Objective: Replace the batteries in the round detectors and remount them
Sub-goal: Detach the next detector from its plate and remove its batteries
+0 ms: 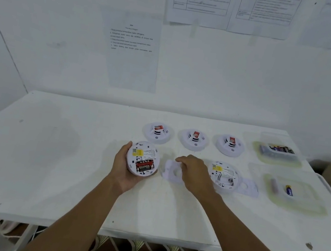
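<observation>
My left hand [123, 169] gripped the loaded detector [143, 158] by its rim, battery bay up. Just right of it, the mounting plate [169, 170] lay flat on the table [58, 163] under my right hand [195, 172]; whether its curled fingers [184, 160] held the plate, I couldn't tell.

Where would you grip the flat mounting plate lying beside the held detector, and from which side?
Probably pinch the mounting plate at its rim, coming from above on the right: it lies flat and thin on the table, so only an edge gives purchase.
</observation>
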